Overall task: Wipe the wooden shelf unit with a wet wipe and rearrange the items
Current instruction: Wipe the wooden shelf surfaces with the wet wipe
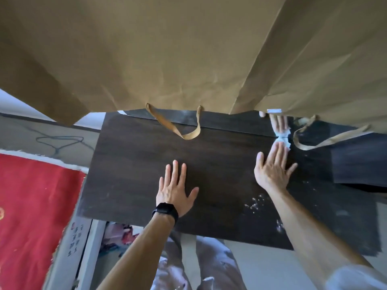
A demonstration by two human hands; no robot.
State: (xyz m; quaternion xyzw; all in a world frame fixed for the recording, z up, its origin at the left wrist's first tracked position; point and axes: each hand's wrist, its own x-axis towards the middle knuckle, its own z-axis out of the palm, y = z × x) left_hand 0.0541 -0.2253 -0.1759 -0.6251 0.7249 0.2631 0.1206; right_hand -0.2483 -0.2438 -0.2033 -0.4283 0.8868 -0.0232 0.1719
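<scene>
The dark wooden shelf top (136,164) fills the middle of the head view. My left hand (176,191), with a black watch on its wrist, lies flat on the wood with its fingers spread. My right hand (272,166) reaches toward the back right, and its straight fingers press a crumpled white wet wipe (283,137) against the surface near the rear edge. The fingers are mirrored in the shiny panel behind the wipe. White specks of dust (255,203) lie on the wood beside my right forearm.
Two large brown paper bags (167,59) (324,59) stand at the back of the shelf top, their flat handles (184,130) drooping onto the wood. A red rug (31,206) and a black cable (60,143) lie on the floor to the left.
</scene>
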